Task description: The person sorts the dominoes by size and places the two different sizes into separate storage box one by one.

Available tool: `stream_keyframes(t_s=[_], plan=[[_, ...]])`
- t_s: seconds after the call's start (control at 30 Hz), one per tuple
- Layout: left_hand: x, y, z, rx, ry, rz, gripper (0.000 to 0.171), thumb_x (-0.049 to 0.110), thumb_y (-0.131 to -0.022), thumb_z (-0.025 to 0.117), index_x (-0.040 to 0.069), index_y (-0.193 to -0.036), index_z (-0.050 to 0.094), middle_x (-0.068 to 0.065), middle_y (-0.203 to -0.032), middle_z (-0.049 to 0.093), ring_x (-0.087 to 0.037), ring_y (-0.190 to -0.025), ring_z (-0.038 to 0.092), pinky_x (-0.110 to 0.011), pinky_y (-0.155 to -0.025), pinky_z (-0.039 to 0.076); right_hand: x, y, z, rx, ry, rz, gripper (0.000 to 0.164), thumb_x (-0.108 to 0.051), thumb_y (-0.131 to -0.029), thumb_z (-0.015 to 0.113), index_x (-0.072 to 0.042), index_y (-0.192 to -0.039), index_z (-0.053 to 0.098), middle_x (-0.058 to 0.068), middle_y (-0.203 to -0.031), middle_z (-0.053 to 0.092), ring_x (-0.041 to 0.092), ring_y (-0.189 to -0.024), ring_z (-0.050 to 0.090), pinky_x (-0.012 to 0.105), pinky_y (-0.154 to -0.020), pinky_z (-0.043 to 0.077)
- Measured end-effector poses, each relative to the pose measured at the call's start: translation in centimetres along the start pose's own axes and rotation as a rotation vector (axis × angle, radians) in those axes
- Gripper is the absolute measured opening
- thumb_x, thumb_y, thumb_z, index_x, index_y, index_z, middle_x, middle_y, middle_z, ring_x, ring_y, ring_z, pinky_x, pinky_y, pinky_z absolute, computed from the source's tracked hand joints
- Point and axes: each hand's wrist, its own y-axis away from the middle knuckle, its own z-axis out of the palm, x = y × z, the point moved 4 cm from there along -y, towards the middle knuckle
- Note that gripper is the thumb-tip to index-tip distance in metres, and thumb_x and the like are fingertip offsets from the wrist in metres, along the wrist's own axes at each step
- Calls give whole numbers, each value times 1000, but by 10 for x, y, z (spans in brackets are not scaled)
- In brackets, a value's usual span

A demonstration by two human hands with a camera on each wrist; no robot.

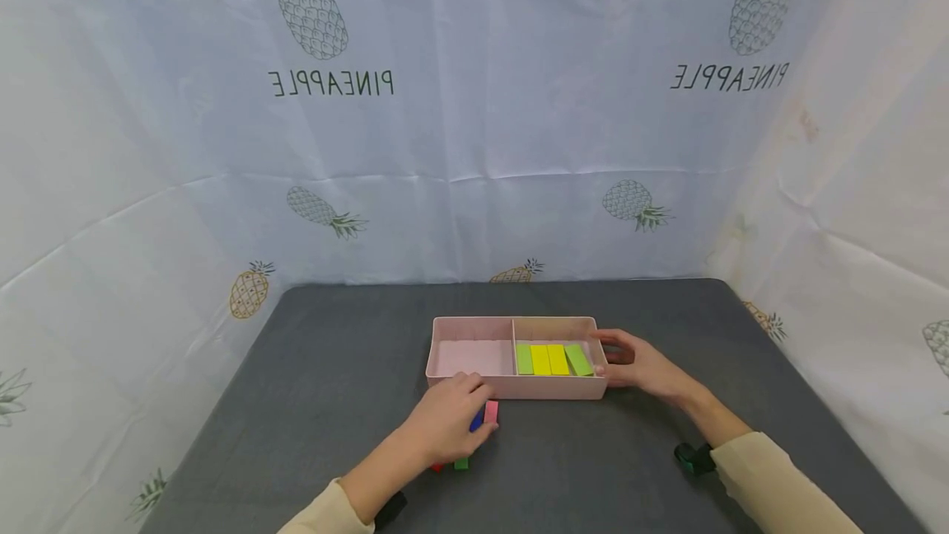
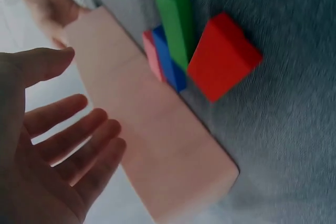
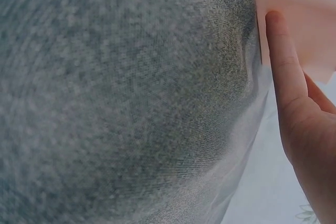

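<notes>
A pink two-compartment box (image 1: 549,388) lies crosswise on the table. My right hand (image 1: 641,369) holds its right end; in the right wrist view the straight thumb (image 3: 283,51) lies along the pink wall. Inside the right compartment are two yellow blocks (image 1: 549,359) between light green blocks (image 1: 578,359), the rightmost one tilted. My left hand (image 1: 445,417), fingers loosely bent and holding nothing, hovers by the box's front wall. Beneath and beside it are a pink block (image 2: 153,56), a blue block (image 2: 169,59), a green block (image 2: 177,24) and a larger red block (image 2: 223,59).
The left compartment (image 1: 474,357) shows only its bare pink floor. A dark grey cloth (image 1: 334,402) covers the table. Behind and along both sides hangs a white curtain (image 1: 460,130) printed with pineapples. Dark straps sit at both wrists.
</notes>
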Motion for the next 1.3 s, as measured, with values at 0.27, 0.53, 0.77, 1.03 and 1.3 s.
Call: stream_keyframes(t_s=[0.27, 0.53, 0.77, 1.03, 1.3], plan=[[10, -3, 21, -162, -97, -11, 46, 44, -91, 73, 15, -125, 67, 1, -112, 62, -16, -102, 57, -32, -91, 52, 0, 1, -1, 9, 40, -7, 72, -24, -95, 73, -8, -155, 37, 24, -160, 30, 50, -140, 37, 47, -97, 53], [15, -6, 34, -278, -108, -24, 46, 45, -89, 75, 16, -124, 67, 2, -113, 61, -15, -106, 55, -33, -93, 51, 1, -2, -2, 12, 56, -3, 73, -26, -94, 73, -9, -155, 37, 23, -159, 31, 49, -139, 39, 48, -96, 54], [17, -7, 38, -275, -106, -21, 29, 34, -92, 75, 15, -113, 70, 2, -104, 57, -12, -91, 51, -28, -85, 51, -1, 0, -1, 3, 42, -2, 73, -25, -95, 73, -7, -155, 36, 24, -160, 29, 50, -140, 37, 48, -97, 53], [15, -9, 38, -261, -71, 5, 21, 26, -91, 72, 13, -107, 71, 3, -96, 55, -12, -84, 48, -27, -81, 49, 0, 0, -1, -3, 31, 0, 73, -24, -95, 72, -6, -155, 35, 24, -160, 29, 50, -140, 37, 47, -96, 54], [17, -12, 25, -205, -85, 121, 19, 27, -86, 74, 16, -100, 69, 6, -90, 53, -10, -82, 45, -23, -73, 43, 0, -2, -2, -2, 43, 4, 74, -25, -95, 73, -7, -155, 35, 24, -160, 29, 51, -140, 37, 49, -97, 53]])
